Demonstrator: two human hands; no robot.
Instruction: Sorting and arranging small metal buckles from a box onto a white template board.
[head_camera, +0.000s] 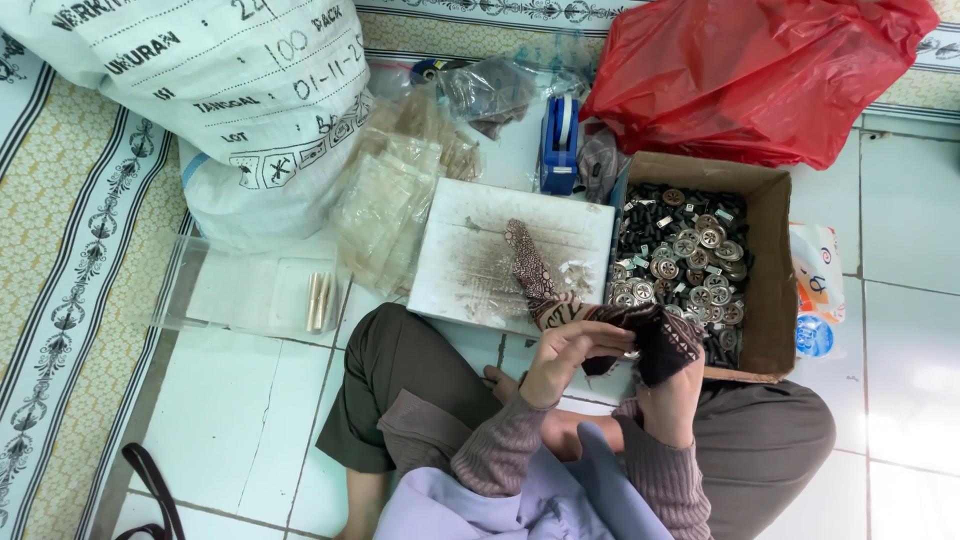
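I sit cross-legged on a tiled floor. My left hand (570, 352) and my right hand (668, 400) both grip a dark patterned cloth (655, 335) in front of my knees. A long strip of the same cloth (528, 262) trails up over a flat white box lid (470, 250) dusted with dark specks. Just right of my hands stands a cardboard box (770, 270) filled with round silver metal buttons (700, 265) and small dark parts.
A big white printed sack (230, 90) lies at the back left, a red plastic bag (760, 70) at the back right. Clear plastic bags (390, 200), a blue tape dispenser (560, 145), a clear plastic tray (250, 290) and a patterned mat (70, 260) surround me.
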